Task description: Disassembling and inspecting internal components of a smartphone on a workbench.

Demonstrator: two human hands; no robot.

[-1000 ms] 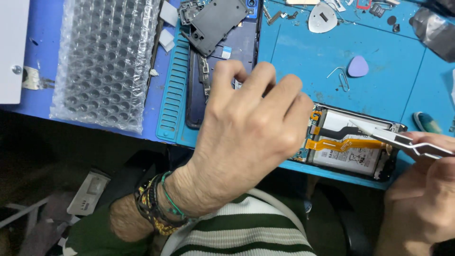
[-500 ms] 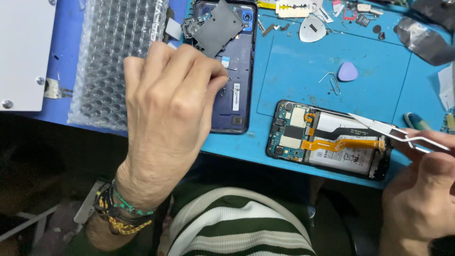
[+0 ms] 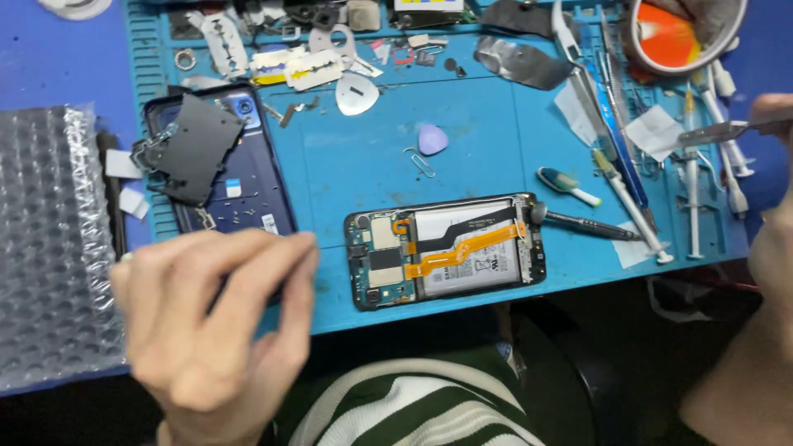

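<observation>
An opened phone (image 3: 446,248) lies on the blue work mat (image 3: 496,149), its battery and an orange flex cable exposed. My left hand (image 3: 206,330) hovers at the lower left, fingers stretched out together, over the near end of a dark blue back cover (image 3: 248,194). A black inner plate (image 3: 194,149) rests on that cover. The underside of the fingers is hidden. My right hand (image 3: 772,248) is at the right edge, gripping metal tweezers (image 3: 719,130) whose tips point left, well above and right of the phone.
Bubble wrap (image 3: 49,248) covers the left. A purple pick (image 3: 432,139), a metal pick (image 3: 357,92), a screwdriver (image 3: 582,221), syringes (image 3: 692,190), razor blades (image 3: 219,37) and an orange tape roll (image 3: 677,33) crowd the mat's back and right.
My left hand moved off the opened phone toward the left, over the back cover. My right hand lifted the tweezers away from the phone, up and to the right.
</observation>
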